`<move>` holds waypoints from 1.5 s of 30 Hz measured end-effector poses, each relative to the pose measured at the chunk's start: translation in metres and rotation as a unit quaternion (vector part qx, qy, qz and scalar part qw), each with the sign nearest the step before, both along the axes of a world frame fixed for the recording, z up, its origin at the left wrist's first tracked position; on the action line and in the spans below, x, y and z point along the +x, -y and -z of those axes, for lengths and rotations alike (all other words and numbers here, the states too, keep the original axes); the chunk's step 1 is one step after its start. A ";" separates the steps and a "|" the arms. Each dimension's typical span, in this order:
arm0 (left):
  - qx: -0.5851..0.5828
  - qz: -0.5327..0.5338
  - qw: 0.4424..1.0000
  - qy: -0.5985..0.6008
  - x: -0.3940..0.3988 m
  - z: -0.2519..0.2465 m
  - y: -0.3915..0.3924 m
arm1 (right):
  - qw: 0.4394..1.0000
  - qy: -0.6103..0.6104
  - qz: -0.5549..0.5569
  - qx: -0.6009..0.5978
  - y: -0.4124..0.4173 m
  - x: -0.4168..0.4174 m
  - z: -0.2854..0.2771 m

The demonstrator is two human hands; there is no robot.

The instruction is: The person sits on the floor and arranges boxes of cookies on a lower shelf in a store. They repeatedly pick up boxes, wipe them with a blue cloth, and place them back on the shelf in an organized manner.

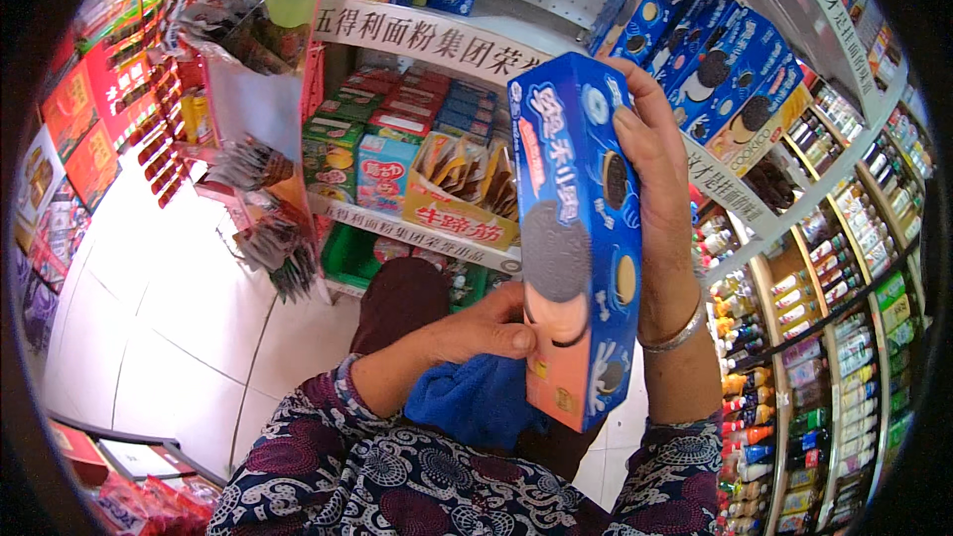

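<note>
A tall blue sandwich-biscuit carton (562, 238) stands tilted in front of me, printed with dark round biscuits and bearing writing. My right hand (655, 156) grips its upper right side, the thumb on the side panel. Lower down, my left hand (476, 331) holds the left edge; its thumb lies near the front panel and its other fingers are partly hidden. Beneath the left hand a blue cloth (476, 394) lies over my lap; whether the fingers also touch it, I cannot tell.
Ahead is a shelf with small green cartons (331, 152), a yellow display box of snack packets (461, 216) and a green basket (350, 253) below. More blue biscuit cartons (730, 67) stand upper right. Hanging packets (257, 164) project at left. Bottle shelves (811, 298) line the right.
</note>
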State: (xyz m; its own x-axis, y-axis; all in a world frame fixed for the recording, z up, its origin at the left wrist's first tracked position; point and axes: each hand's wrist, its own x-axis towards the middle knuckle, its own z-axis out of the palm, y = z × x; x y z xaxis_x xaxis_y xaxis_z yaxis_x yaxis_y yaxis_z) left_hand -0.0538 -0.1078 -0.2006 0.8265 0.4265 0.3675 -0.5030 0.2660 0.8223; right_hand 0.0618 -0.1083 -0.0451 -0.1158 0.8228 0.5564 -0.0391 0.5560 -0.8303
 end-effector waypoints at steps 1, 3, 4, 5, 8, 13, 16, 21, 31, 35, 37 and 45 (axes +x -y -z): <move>-0.061 0.024 0.998 0.002 0.001 -0.001 0.006 | 0.999 -0.047 -0.015 -0.003 0.001 0.000 0.007; -0.168 0.090 0.978 0.084 -0.001 0.000 0.021 | 0.996 -0.087 -0.019 -0.007 -0.001 0.005 0.018; -0.119 0.081 0.988 0.050 -0.003 0.000 0.022 | 0.993 -0.111 -0.036 0.004 0.003 0.009 0.026; -0.070 0.073 0.995 0.014 -0.005 0.000 0.019 | 0.990 -0.142 -0.022 -0.004 0.002 0.012 0.033; 0.014 0.028 0.998 -0.055 -0.005 -0.001 0.023 | 0.994 -0.108 0.025 0.018 0.006 0.031 0.051; 0.069 -0.085 0.989 -0.103 -0.007 -0.010 0.036 | 0.997 -0.080 -0.014 0.007 0.013 0.049 0.066; 0.071 -0.193 0.974 -0.091 -0.017 -0.017 0.029 | 0.999 0.007 0.020 0.025 0.027 0.042 0.075; 0.120 -0.318 0.932 -0.122 -0.024 -0.016 0.023 | 0.999 -0.010 -0.018 -0.028 0.042 0.022 0.106; 0.263 -0.293 0.889 -0.235 -0.014 0.000 0.027 | 0.988 -0.075 0.094 -0.096 0.061 0.039 0.108; 0.290 -0.220 0.893 -0.264 -0.012 0.018 0.032 | 0.981 -0.094 0.136 -0.098 0.066 0.047 0.107; 0.275 -0.206 0.898 -0.274 -0.011 0.025 0.034 | 0.981 -0.127 0.112 -0.096 0.066 0.045 0.110; 0.106 -0.274 0.940 -0.171 -0.018 0.023 0.007 | 0.994 0.006 0.088 -0.062 0.052 0.035 0.142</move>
State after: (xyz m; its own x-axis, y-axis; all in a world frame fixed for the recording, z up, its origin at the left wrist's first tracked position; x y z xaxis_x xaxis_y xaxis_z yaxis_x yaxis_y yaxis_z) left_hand -0.0720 -0.1153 -0.2235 0.5890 0.7701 0.2449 -0.2121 -0.1451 0.9664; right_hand 0.0968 -0.1605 -0.1876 0.0301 0.8930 0.4490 0.0591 0.4469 -0.8926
